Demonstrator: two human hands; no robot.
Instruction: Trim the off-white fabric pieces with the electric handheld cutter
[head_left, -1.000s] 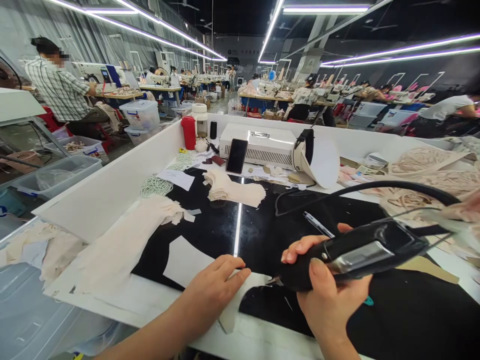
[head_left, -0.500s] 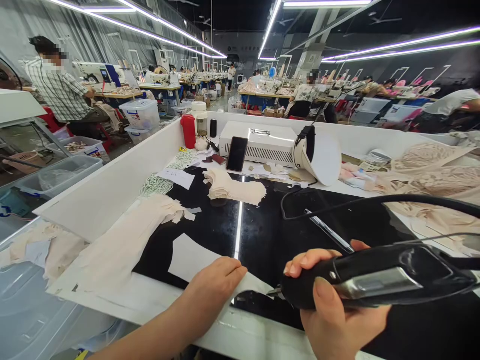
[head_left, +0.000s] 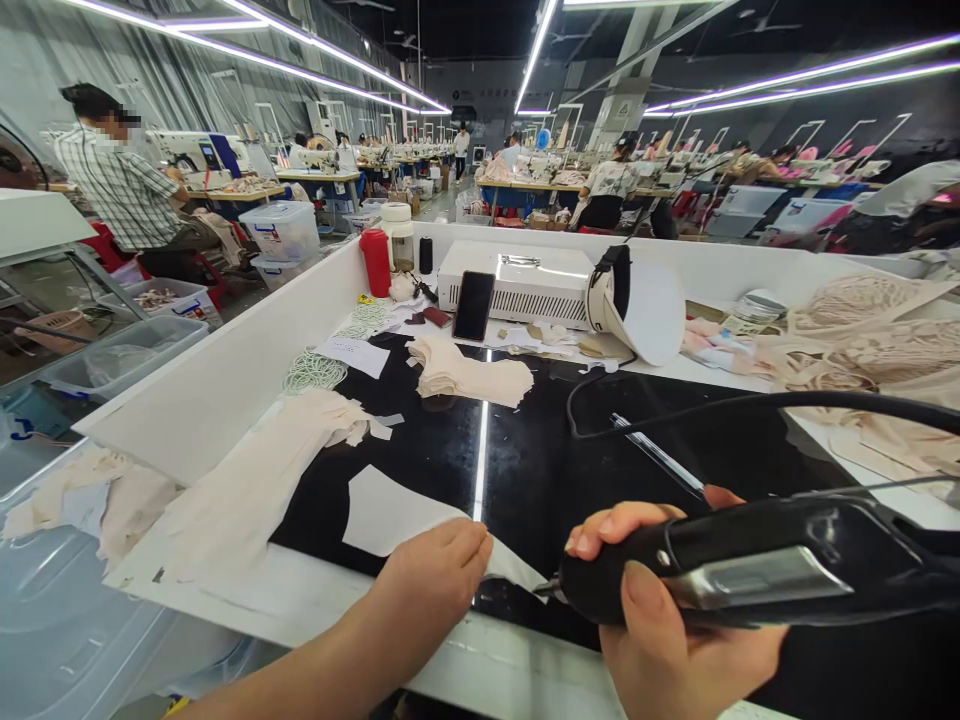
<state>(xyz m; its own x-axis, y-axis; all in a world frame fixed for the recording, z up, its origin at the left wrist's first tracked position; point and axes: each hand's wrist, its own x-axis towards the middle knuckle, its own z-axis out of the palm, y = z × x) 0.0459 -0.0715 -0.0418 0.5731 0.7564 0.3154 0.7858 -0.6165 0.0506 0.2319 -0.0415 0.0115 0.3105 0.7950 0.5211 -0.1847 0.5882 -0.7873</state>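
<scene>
My left hand (head_left: 435, 570) has its fingers pressed together on a thin white piece (head_left: 394, 510), which could be cloth or paper; its fingertips pinch the near edge. The piece lies on the black worktop (head_left: 517, 470) and narrows to a point on the right. Closed around a black corded pair of electric scissors (head_left: 757, 565) is my right hand (head_left: 675, 630). The small metal tip of the tool touches the piece's pointed right end. A clear-barrelled pen (head_left: 658, 452) lies behind my right hand.
Stacked cream fabric pieces (head_left: 469, 370) lie ahead, and more cream fabric (head_left: 262, 460) is heaped at left. A phone (head_left: 474, 305) leans on a white metal box (head_left: 517, 275) beside a white visor (head_left: 652, 310). The tool's black cord (head_left: 750, 400) crosses the right side.
My left hand's fingers have drawn into a tighter pinch on the piece's edge. The scissors stay at the piece's right end, nearly unmoved. The view has shifted slightly.
</scene>
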